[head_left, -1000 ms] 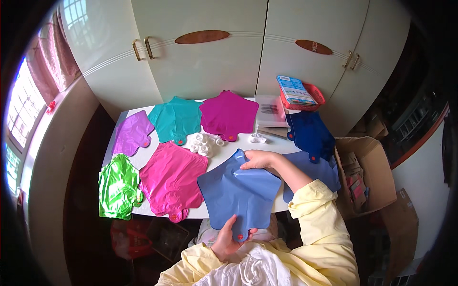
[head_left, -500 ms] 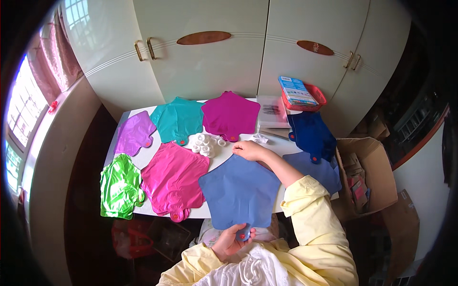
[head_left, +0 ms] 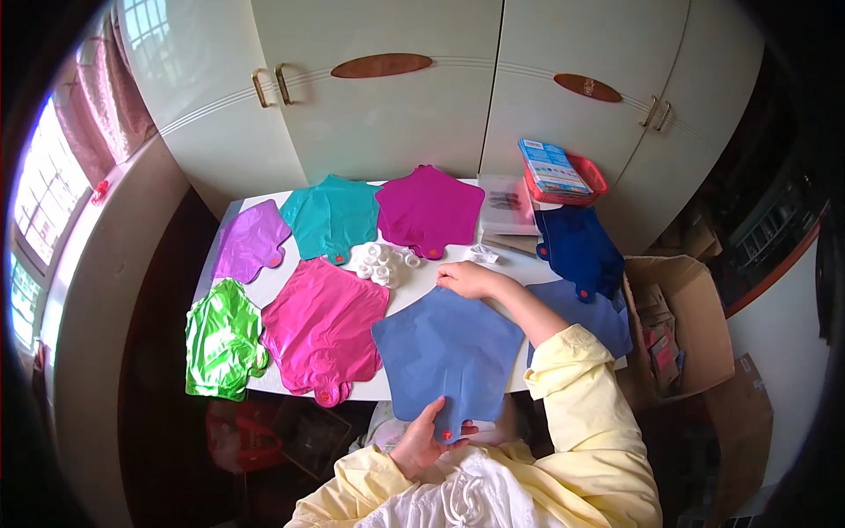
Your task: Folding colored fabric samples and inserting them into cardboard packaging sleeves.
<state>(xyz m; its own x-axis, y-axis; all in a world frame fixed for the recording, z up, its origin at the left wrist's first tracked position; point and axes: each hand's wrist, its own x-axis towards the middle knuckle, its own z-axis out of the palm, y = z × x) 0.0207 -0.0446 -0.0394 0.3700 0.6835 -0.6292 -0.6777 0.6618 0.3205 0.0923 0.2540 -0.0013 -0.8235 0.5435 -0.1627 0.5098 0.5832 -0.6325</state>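
A flat, greyish-blue star-shaped foil balloon [head_left: 451,348] is spread over the table's near edge, between my hands. My left hand [head_left: 425,440] grips its neck tab, which carries a red dot, thumb on top and fingers beneath. At the far tip, my right hand [head_left: 466,279] pinches the balloon's edge, fingers closed. Just beyond that hand lies a small crumpled white piece [head_left: 483,254]. A pile of small white rolls [head_left: 382,265] is to its left. The pink foil balloon [head_left: 324,326] lies left of the blue one.
Around the table lie green [head_left: 222,339], purple [head_left: 251,239], teal [head_left: 331,216], magenta [head_left: 429,213] and navy [head_left: 581,251] balloons. Another blue one [head_left: 572,310] is under my right forearm. A red basket [head_left: 591,182] stands back right, an open cardboard box [head_left: 704,326] at the right.
My left thumb has shifted up onto the balloon's body, so more of the tab shows. The whole view has moved slightly; my right hand keeps its pinch at the far tip.
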